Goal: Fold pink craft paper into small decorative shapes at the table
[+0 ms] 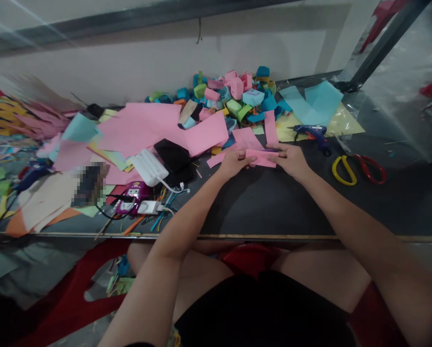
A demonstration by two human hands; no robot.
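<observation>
Both my hands meet over the dark table (273,202), pinching a small folded pink paper strip (262,158). My left hand (233,163) grips its left end with closed fingers. My right hand (291,158) holds its right end, fingers curled over the top edge. More loose pink strips (247,138) lie just behind the hands. A heap of small folded paper boxes (233,94) in pink, blue and green is piled against the wall further back.
Yellow-and-red scissors (358,168) and a blue glue gun (313,132) lie to the right. Large pink sheets (143,127), a black pouch (173,156), a white power bank (149,167) with cables and paper scraps cover the left. Blue and yellow sheets (320,103) lie back right.
</observation>
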